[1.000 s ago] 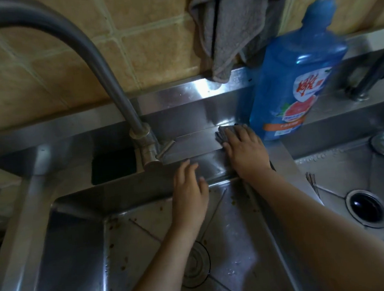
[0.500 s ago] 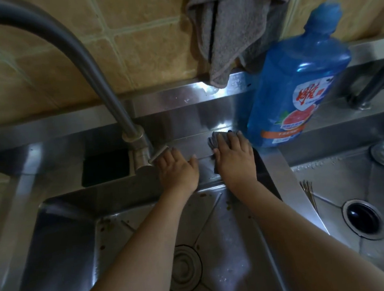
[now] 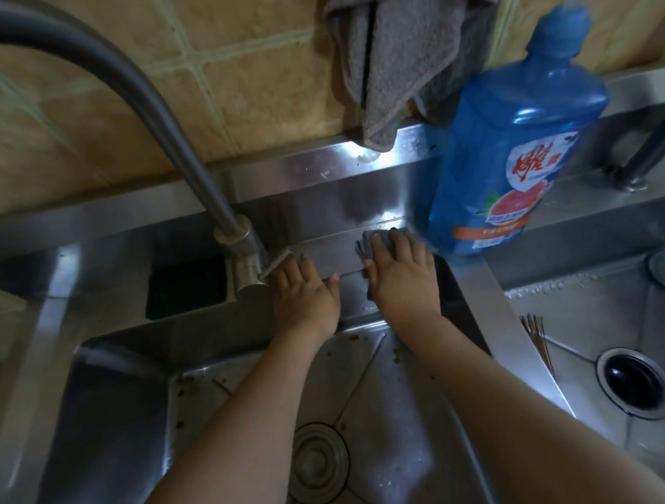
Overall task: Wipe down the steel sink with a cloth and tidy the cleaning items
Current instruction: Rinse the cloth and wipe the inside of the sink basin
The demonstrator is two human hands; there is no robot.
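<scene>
Pressed the right hand (image 3: 403, 282) flat, fingers straight, on a small grey cloth (image 3: 365, 246) lying on the back ledge of the steel sink (image 3: 107, 389), behind the left basin. Covered most of the cloth with the palm, leaving only its far and left edges showing. Laid the left hand (image 3: 306, 297) open on the same ledge just beside the right, gripping nothing, fingertips close to the lever of the gooseneck faucet (image 3: 238, 239); could not tell whether touching it. Found a blue dish-soap bottle (image 3: 514, 150) standing on the ledge just right of the cloth, and a grey towel (image 3: 398, 47) hanging against the tiled wall (image 3: 75, 133) above. Noted brown specks on the basin floor near the round drain strainer (image 3: 317, 463), and an open drain (image 3: 636, 387) in the right basin.
</scene>
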